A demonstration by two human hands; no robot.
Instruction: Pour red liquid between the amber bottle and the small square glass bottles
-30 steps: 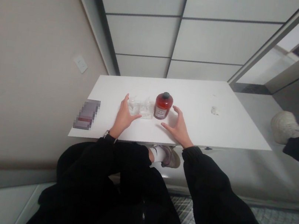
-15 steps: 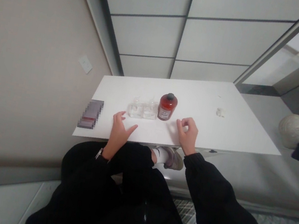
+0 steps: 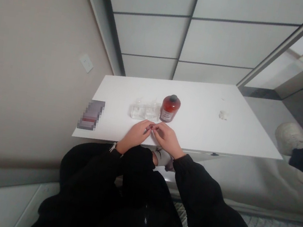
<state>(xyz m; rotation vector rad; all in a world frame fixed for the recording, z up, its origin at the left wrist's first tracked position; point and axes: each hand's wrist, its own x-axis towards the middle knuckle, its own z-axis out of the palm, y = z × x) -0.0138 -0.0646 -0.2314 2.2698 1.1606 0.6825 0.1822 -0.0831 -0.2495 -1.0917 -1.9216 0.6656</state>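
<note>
My left hand (image 3: pixel 137 133) and my right hand (image 3: pixel 167 138) meet over the near edge of the white table (image 3: pixel 202 132). Their fingers are curled in a pinch, fingertips touching or nearly so. Whatever lies between them, if anything, is too small or hidden to name. Just beyond the fingers stands a red bottle (image 3: pixel 169 106) with a black cap and a pale label, upright. Touching or close to its left side is a pair of clear, box-like containers (image 3: pixel 145 111), transparent and hard to make out in detail.
A crumpled white scrap (image 3: pixel 223 115) lies at the table's right. On its left edge is a blurred-out flat object (image 3: pixel 91 115). A wall with a socket (image 3: pixel 86 63) borders the left side, panelled doors (image 3: pixel 157 34) the back. Another person's shoe (image 3: pixel 292 138) shows at right.
My left hand, spread before, has moved right and closed. My right hand has moved left to meet it. Bottle and clear containers stay put. The other person's foot has shifted slightly.
</note>
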